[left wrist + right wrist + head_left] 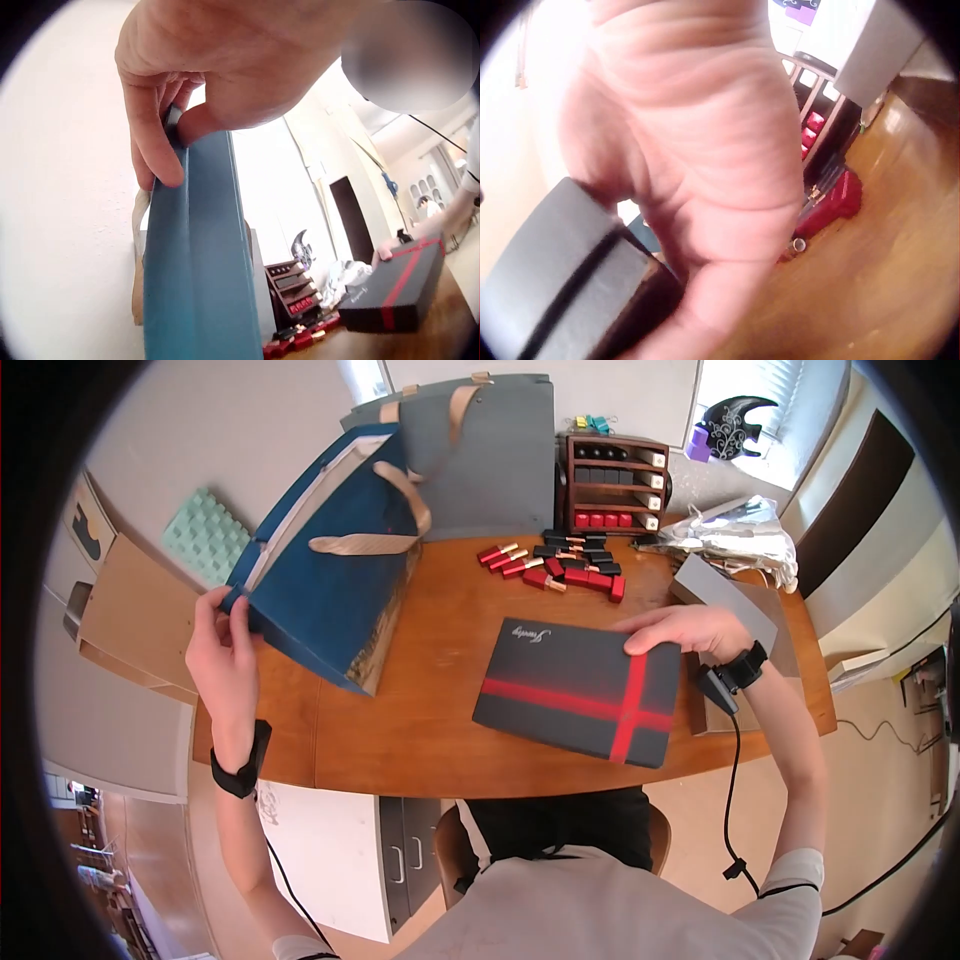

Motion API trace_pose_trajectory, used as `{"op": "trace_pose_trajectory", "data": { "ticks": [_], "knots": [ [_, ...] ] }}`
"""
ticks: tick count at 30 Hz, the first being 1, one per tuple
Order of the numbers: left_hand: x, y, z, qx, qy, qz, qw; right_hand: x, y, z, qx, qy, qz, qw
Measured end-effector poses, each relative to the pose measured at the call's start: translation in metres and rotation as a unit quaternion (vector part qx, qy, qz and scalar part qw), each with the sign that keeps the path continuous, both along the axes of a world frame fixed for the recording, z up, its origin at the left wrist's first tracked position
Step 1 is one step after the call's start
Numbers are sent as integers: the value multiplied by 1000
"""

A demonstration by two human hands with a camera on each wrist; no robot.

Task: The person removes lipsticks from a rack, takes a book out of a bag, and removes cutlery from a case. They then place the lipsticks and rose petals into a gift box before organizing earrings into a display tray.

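Observation:
My left hand (222,650) pinches the top edge of a blue paper gift bag (340,570) with beige ribbon handles, thumb on one side and fingers on the other. The bag leans tilted at the table's left, its mouth facing up and left. In the left wrist view the fingers grip the rim of the bag (202,247). With my right hand (695,632) I hold a flat dark grey box (560,670) by its far right corner, thumb on the lid. A red band crosses the lid, which bears white script. The right wrist view shows the hand (697,150) around the box (562,262).
Several red and black lipsticks (560,565) lie scattered behind the box. A wooden rack (615,480) of lipsticks stands at the back, beside a large grey bag (500,470). Silvery wrapping (740,540) and a grey box (730,600) sit at the right of the wooden table (420,750).

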State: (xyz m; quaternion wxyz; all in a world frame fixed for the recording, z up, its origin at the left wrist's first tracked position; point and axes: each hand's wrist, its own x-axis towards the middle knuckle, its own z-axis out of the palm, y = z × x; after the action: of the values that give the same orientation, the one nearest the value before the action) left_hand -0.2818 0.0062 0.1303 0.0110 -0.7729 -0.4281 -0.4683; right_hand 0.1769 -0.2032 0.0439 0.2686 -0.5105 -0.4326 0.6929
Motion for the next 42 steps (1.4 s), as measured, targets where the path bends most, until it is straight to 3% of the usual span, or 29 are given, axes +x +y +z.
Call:
{"op": "trace_pose_trajectory", "data": {
  "ticks": [3, 15, 20, 24, 27, 31, 42],
  "knots": [
    [-24, 16, 1, -22, -31, 3, 999, 3, 19, -26, 1, 37, 47, 998],
    [-77, 78, -2, -28, -77, 33, 996, -8, 50, -55, 7, -7, 41, 999],
    [-87, 79, -5, -43, -69, 82, 993, -8, 59, -60, -6, -77, -42, 996],
    [-71, 93, -10, -35, -85, 39, 995, -14, 64, -65, 32, -120, -59, 991],
    [-49, 93, -4, -40, -84, 21, 995, -9, 65, -86, 113, -225, -49, 967],
    [-30, 102, -2, -43, -71, -12, 996, -22, 54, -72, 143, -316, -49, 937],
    [7, 93, -9, -49, -26, 36, 998, -34, 56, -71, 146, -316, -20, 937]
  ]
}}
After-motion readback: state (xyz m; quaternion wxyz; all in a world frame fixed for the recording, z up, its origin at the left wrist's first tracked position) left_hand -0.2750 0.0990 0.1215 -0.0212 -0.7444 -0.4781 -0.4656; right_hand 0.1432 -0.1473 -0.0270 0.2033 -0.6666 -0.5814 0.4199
